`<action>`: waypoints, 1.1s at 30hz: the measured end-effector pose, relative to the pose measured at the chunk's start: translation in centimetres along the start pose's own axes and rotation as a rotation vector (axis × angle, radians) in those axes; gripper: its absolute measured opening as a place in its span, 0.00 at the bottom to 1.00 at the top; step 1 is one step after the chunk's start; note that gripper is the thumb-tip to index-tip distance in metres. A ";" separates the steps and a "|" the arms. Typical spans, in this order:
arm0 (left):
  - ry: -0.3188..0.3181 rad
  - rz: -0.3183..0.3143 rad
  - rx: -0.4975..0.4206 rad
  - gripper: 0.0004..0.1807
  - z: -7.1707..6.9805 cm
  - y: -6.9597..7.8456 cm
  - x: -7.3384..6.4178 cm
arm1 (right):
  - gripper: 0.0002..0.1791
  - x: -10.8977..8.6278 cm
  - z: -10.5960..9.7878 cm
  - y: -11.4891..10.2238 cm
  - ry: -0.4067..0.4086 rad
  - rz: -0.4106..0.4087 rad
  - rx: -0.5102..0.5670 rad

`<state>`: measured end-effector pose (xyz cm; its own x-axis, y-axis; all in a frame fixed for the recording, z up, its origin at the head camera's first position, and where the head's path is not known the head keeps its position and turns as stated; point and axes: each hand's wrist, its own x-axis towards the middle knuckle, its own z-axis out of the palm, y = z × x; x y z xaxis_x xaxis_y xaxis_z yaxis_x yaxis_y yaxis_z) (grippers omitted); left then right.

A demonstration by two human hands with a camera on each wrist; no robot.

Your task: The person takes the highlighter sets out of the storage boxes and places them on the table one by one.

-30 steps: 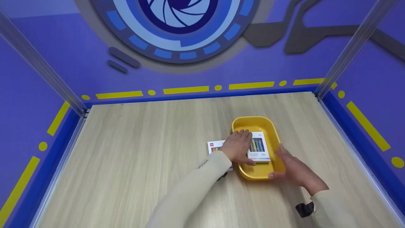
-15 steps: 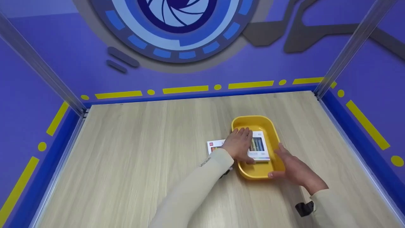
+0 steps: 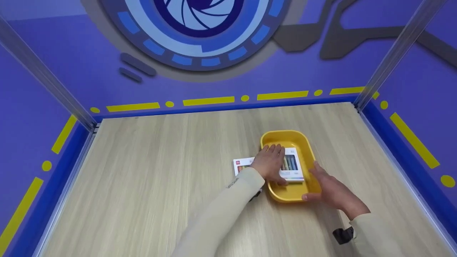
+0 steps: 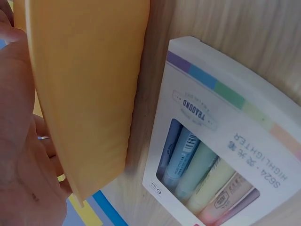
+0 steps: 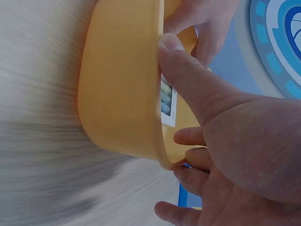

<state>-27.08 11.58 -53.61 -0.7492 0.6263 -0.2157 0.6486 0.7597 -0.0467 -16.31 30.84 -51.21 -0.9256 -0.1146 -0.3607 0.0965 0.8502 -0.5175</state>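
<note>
A yellow plastic tray (image 3: 290, 194) stands right of centre on the table in the head view. Inside it lies a white box of highlighters (image 3: 294, 175), with coloured pens showing through its window. My left hand (image 3: 268, 165) reaches over the tray's left rim and holds this box, thumb by its near edge and fingers by its far edge; the box's left part is hidden. My right hand (image 3: 334, 189) holds the tray at its right side, with the thumb (image 5: 174, 49) on the rim. Another box of highlighters (image 4: 221, 136) lies beside the tray, below my left wrist.
The pale wooden table (image 3: 160, 178) is bounded by a purple-blue back wall (image 3: 214, 87) and side walls (image 3: 421, 107) with yellow markings. Metal posts (image 3: 396, 53) stand at the two rear corners. Dark wrist cameras (image 3: 343, 235) sit on the sleeves.
Both hands, the tray and the boxes hold practically the same places. Only a very slight shift of the left sleeve and of the whole view shows.
</note>
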 end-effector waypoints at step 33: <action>-0.069 -0.024 -0.037 0.66 0.0 0.6 0.9 | 0.62 0.1 0.0 0.2 0.024 -0.027 -0.019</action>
<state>-27.41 12.59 -53.87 -0.7524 0.5953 -0.2820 0.6243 0.7810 -0.0168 -16.38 30.98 -51.37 -0.9362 -0.1259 -0.3281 0.0641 0.8567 -0.5118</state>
